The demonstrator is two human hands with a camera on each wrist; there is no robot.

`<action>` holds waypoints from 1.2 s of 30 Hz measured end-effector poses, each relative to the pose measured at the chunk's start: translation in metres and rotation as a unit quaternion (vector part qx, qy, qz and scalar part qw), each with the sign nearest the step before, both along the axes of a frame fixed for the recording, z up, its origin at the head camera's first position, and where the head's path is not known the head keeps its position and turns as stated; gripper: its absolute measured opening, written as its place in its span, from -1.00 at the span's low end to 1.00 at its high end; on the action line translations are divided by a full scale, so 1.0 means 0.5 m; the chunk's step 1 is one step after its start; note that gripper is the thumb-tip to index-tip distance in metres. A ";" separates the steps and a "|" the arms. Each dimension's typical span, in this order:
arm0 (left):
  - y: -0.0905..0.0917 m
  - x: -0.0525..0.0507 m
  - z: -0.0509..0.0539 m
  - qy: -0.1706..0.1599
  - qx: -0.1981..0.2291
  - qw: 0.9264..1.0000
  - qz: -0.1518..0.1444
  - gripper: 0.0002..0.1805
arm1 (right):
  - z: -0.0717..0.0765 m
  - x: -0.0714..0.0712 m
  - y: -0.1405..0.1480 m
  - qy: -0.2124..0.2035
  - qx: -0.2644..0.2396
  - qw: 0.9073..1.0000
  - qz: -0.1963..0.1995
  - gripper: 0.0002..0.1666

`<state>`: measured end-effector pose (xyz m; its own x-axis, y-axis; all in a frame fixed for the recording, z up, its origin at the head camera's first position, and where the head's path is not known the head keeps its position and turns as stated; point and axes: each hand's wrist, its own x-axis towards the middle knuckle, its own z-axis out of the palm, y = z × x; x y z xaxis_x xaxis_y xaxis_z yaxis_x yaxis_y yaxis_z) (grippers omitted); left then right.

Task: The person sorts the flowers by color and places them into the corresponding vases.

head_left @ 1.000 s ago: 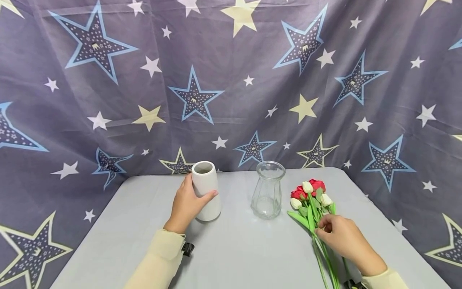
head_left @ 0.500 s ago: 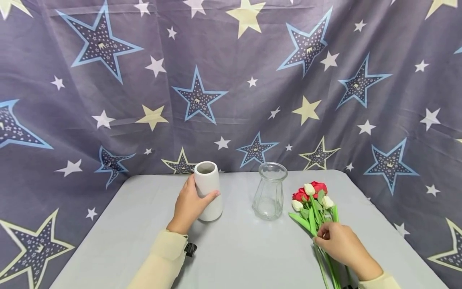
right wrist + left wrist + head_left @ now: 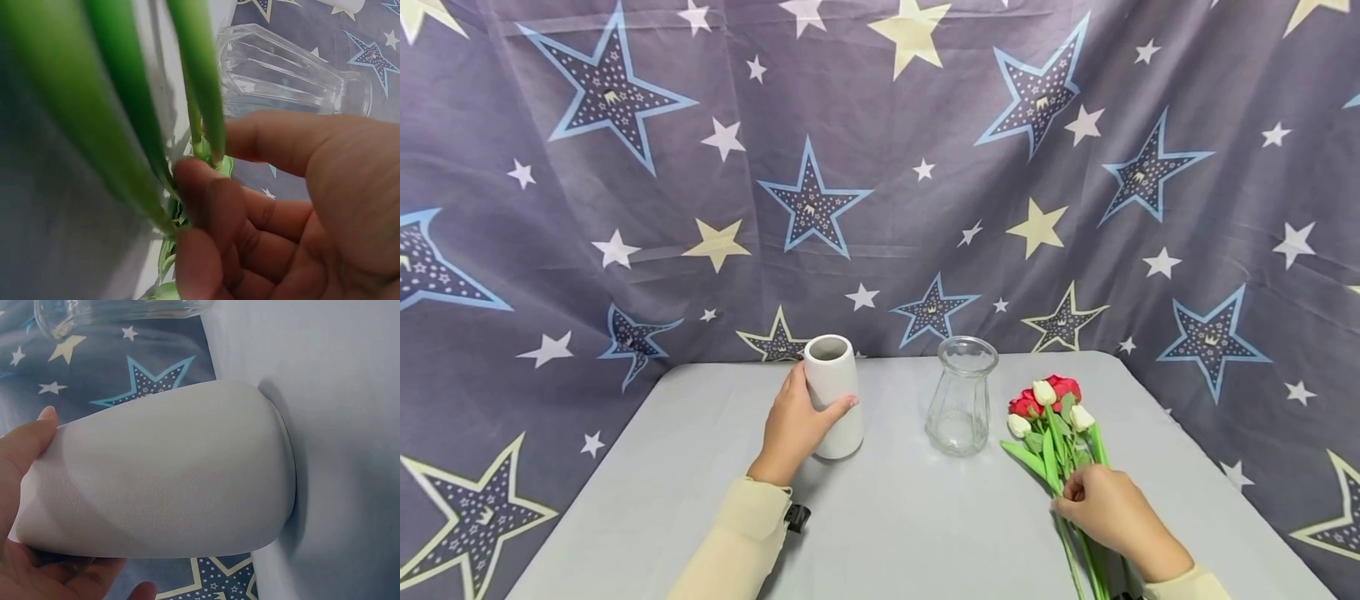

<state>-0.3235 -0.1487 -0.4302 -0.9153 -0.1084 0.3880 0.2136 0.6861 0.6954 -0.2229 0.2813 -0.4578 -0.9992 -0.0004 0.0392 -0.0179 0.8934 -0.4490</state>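
A matte white vase [image 3: 837, 404] stands upright on the table at left of centre, and my left hand [image 3: 797, 425] grips its side with the thumb across the front. In the left wrist view, the vase [image 3: 169, 475] fills the middle, fingers wrapped near its mouth. On the right lies a bunch of flowers [image 3: 1051, 408], red blooms and white tulips with green stems. My right hand [image 3: 1108, 508] pinches at the stems below the blooms. Close up in the right wrist view, thumb and fingers meet around a green stem [image 3: 203, 94]; exactly which stems are held is partly hidden.
Between the white vase and the flowers stands a clear glass vase [image 3: 958, 408], upright, with nothing in it. A grey cloth covers the table [image 3: 910, 533]. Behind it hangs a star-patterned curtain [image 3: 880, 125], close to the table's back edge.
My right hand has slid slightly down along the stems, toward me. The left hand and white vase keep their place; the head view has shifted a little.
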 end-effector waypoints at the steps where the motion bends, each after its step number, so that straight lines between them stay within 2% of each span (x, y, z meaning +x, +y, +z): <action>1: 0.000 0.000 -0.001 0.000 0.000 1.000 0.000 0.09 | -0.002 0.000 0.000 0.000 0.001 1.000 0.000 -0.68; 9: -0.001 0.003 -0.006 0.001 -0.002 1.000 -0.001 0.10 | -0.013 0.001 -0.001 -0.009 -0.003 1.000 -0.002 -0.57; 21: -0.005 0.002 -0.006 0.008 -0.005 1.000 -0.002 0.10 | -0.007 0.004 -0.002 -0.009 -0.019 1.000 -0.001 -0.46; 28: -0.005 0.001 -0.003 0.002 -0.007 1.000 -0.004 0.10 | -0.002 0.005 0.000 0.005 -0.014 1.000 0.006 -0.53; 36: -0.002 0.002 -0.003 0.001 -0.004 1.000 -0.004 0.10 | 0.006 0.005 0.003 0.027 -0.005 1.000 0.014 -0.72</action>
